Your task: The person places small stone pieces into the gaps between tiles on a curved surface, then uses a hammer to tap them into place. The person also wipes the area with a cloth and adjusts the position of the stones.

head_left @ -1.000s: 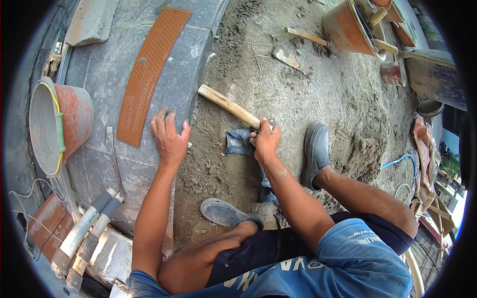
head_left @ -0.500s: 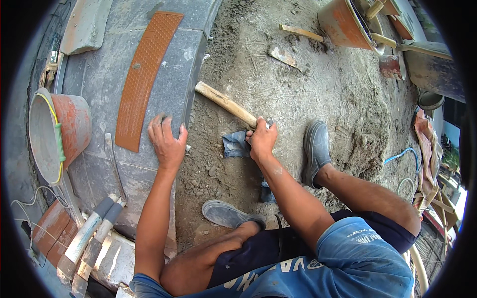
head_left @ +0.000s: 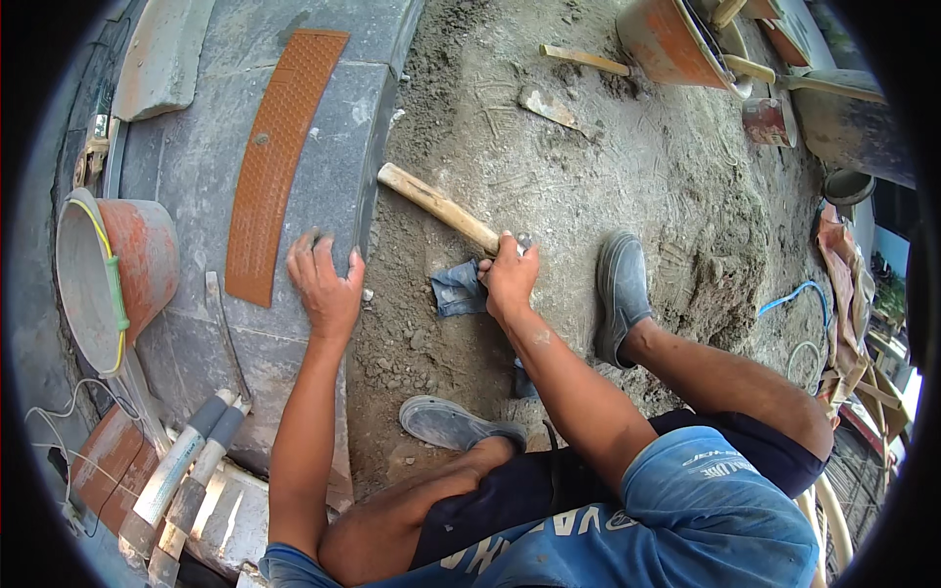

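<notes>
My right hand (head_left: 512,276) is closed around one end of a wooden-handled hammer (head_left: 436,206). Its pale handle points up and left toward the slab edge; my fingers mostly hide the metal head, with a bit showing above them. A crumpled blue-grey piece (head_left: 458,289) lies on the dirt beside that hand. My left hand (head_left: 325,284) is over the grey stone slabs (head_left: 333,176) near their right edge, holding nothing, fingers apart and slightly bent. Whether its fingertips touch the stone I cannot tell. Left of it lies a long orange-brown textured strip (head_left: 270,167).
An orange bucket (head_left: 147,250) lies tipped at left, near a thin metal bar (head_left: 225,328) and grey-ended pipes (head_left: 191,441). A trowel-like blade (head_left: 551,108), a wooden handle (head_left: 585,61) and another bucket (head_left: 662,44) are on the dirt at upper right.
The whole view has shifted slightly. My left hand is a little lower in the picture and farther from the slab's far end; my right hand keeps its grip on the hammer.
</notes>
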Demonstrator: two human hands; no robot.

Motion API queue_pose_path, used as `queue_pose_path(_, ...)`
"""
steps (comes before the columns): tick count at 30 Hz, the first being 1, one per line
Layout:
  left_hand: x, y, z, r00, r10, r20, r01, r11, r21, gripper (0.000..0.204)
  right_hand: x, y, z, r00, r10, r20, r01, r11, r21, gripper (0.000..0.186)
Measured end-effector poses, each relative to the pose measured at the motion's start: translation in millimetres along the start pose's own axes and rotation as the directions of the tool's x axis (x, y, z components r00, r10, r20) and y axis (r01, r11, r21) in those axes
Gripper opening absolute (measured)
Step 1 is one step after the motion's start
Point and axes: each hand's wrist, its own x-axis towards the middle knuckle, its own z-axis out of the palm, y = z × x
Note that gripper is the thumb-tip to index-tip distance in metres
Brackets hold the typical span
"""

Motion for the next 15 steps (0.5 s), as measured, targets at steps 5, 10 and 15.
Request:
queue_pose_path(5, -0.4, -2.3, 1.2, 1.0, -0.005, 0.006, 0.005, 1.0, 0.005, 0.042, 0.2, -3.6, 1.0, 0.999, 0.036, 0.001, -0.036, 0.999, -0.019, 0.021)
queue_pose_path(10, -1.1, -4.0, -0.2, 1.0, 0.008, 0.005, -0.008, 1.0, 0.013, 0.042, 0.7, -7.5, 0.6, 1.0, 0.013, -0.002, -0.013, 1.0, -0.027, 0.022)
queue_pose_path(15, -0.6, -1.1, 1.9, 1.0, 0.015, 0.001, -0.015, 1.0, 0.002, 0.042, 1.2, -3.4, -0.2, 1.0, 0.005, -0.001, -0.005, 1.0, -0.012, 0.021)
